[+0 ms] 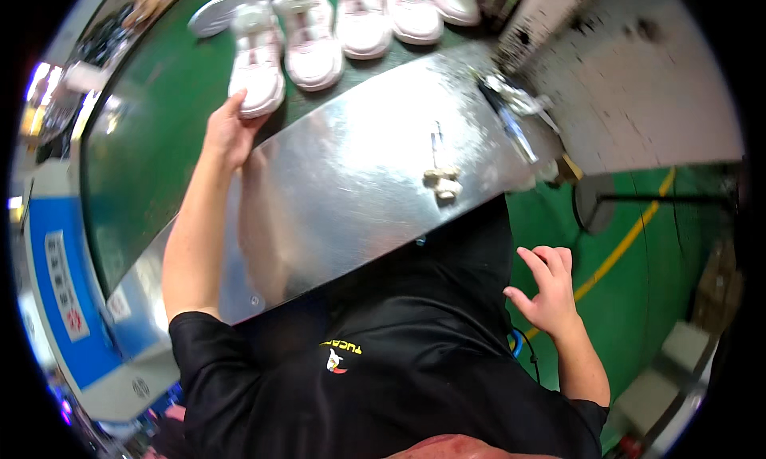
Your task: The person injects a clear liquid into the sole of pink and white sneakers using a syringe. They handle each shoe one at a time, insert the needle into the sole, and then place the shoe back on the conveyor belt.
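Note:
My left hand (231, 133) reaches to the far side of the metal plate, its fingers closed round the toe of a pale pink-white sneaker (259, 68). That shoe rests on the green belt (152, 132), toe toward me. Right beside it stands a second sneaker (310, 48), with several more in a row to the right, such as this white one (364, 24). My right hand (549, 287) hangs over the floor to the right of my body, fingers spread and slightly curled, holding nothing.
A shiny metal plate (311, 195) lies between me and the belt. On it are small cream-coloured lumps (444, 183) near a thin tool, and a dark-handled tool (507, 116) by crumpled foil. A grey-white machine panel (630, 84) rises at right; a blue-and-white housing (68, 275) stands left.

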Demonstrator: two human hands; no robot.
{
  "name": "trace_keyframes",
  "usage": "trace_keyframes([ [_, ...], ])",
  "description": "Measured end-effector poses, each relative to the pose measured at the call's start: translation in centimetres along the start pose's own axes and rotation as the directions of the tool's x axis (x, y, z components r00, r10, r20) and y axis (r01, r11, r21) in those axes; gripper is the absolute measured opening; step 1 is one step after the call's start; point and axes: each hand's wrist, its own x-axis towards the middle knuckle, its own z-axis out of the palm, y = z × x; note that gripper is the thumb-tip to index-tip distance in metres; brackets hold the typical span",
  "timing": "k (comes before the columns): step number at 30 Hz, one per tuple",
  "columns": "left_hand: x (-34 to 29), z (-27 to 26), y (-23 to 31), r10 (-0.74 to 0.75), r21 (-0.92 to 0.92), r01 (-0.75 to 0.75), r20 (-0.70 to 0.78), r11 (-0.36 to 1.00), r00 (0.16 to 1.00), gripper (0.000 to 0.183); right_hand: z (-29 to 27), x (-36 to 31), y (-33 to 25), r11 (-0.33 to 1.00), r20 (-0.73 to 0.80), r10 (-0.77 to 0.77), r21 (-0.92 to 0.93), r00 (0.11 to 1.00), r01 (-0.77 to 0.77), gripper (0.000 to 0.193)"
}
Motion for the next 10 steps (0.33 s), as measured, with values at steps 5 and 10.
trace_keyframes([
  [5, 0.6, -3.8, -0.7, -0.132, 0.461, 0.137, -0.042, 0.877, 0.99, 0.042, 3.7, -10.1, 4.6, 0.872, -0.014, 0.487, -0.053, 0.873, -0.487, 0.041],
  [10, -1.5, -8.4, -2.5, 0.266, 0.784, -0.487, 0.412, 0.384, 0.872, 0.04, 11.6, -23.4, 9.5, 0.502, 0.025, 0.865, -0.019, 0.501, -0.865, 0.038],
])
